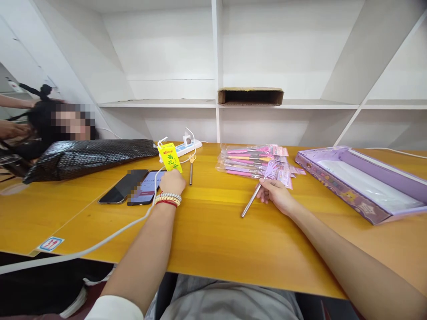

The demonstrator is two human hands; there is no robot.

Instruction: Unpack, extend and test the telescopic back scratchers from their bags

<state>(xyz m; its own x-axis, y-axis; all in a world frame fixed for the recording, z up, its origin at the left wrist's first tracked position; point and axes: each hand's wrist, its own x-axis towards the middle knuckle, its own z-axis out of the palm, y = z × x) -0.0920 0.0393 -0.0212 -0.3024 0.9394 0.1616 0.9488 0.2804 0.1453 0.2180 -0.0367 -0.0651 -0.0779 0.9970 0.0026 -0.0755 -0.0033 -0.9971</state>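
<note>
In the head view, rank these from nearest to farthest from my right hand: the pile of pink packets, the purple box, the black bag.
From the right hand:
1. Pile of pink packets, just beyond the fingers.
2. Purple box, to its right.
3. Black bag, far left across the table.

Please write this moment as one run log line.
left hand: on yellow carton | right hand: holds scratcher | packets: behind
</note>
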